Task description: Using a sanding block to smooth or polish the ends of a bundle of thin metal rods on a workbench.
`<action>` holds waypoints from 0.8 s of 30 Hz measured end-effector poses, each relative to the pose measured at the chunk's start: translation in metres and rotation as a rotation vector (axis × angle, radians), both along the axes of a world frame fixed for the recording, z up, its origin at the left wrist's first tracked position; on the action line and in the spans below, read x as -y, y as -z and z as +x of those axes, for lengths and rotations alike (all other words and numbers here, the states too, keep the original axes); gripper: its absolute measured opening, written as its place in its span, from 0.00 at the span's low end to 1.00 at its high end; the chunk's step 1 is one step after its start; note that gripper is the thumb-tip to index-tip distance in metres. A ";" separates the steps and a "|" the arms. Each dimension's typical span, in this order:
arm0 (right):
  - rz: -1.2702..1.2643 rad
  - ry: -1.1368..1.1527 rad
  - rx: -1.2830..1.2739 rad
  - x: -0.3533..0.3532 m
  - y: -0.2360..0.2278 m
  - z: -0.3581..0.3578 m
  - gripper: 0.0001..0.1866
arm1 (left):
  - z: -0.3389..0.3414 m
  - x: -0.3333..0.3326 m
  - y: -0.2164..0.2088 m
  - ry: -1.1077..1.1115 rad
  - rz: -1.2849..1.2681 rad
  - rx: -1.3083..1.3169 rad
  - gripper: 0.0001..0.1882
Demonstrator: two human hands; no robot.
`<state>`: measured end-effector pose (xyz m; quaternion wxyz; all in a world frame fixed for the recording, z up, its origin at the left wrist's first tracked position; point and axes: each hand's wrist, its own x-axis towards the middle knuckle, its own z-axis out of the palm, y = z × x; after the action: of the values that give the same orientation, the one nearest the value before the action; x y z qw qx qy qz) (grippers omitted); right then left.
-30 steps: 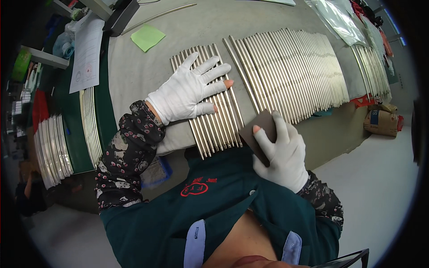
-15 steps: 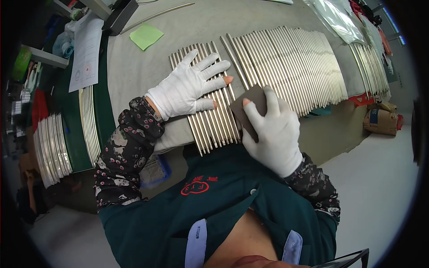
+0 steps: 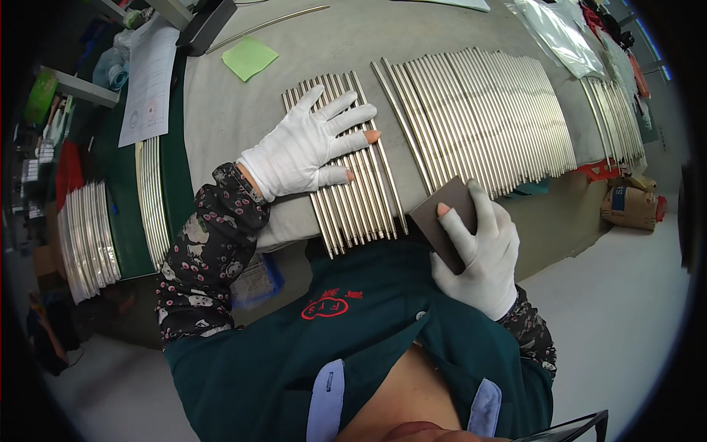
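Observation:
My left hand (image 3: 313, 147), in a white glove with the thumb tip and one fingertip bare, lies flat with its fingers spread across a small row of thin silver metal rods (image 3: 353, 210). The near ends of these rods stick out past the table's front edge. My right hand (image 3: 482, 254), gloved the same way, grips a flat, rectangular grey-brown sanding block (image 3: 445, 221) between thumb and fingers. It is held off the table's front edge, to the right of the small row and apart from it. A larger row of similar rods (image 3: 479, 110) lies beyond it to the right.
A green paper note (image 3: 250, 57) and a curved rod (image 3: 269, 28) lie at the back left of the grey-covered table (image 3: 228, 132). Left of it are a printed sheet (image 3: 151, 81) and more rods (image 3: 151, 206). Clear plastic bags (image 3: 563, 40) and further rods (image 3: 615, 121) lie at right.
My right hand with the sanding block has moved right and toward me, away from the small row's rods. The left hand stays spread on them.

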<state>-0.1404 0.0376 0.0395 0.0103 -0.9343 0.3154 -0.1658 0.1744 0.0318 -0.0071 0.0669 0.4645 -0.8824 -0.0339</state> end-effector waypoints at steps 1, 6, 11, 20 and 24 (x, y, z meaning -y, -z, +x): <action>0.009 -0.028 -0.012 0.001 0.000 0.002 0.36 | -0.001 0.000 0.000 -0.003 0.002 -0.002 0.34; 0.025 -0.033 -0.051 0.017 0.008 0.042 0.33 | -0.002 0.001 -0.001 -0.003 -0.005 -0.006 0.34; -0.014 -0.071 -0.076 0.014 0.006 0.036 0.30 | 0.001 -0.001 0.002 -0.019 -0.009 -0.004 0.34; -0.057 -0.054 -0.006 0.030 0.014 0.058 0.29 | 0.000 0.000 -0.001 -0.006 -0.037 -0.033 0.34; 0.093 -0.137 -0.071 0.007 -0.002 0.020 0.31 | -0.002 0.001 0.000 -0.016 -0.002 -0.017 0.34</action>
<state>-0.1207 0.0304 0.0417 0.0536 -0.9575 0.2582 -0.1167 0.1720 0.0307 -0.0067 0.0752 0.4714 -0.8780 -0.0365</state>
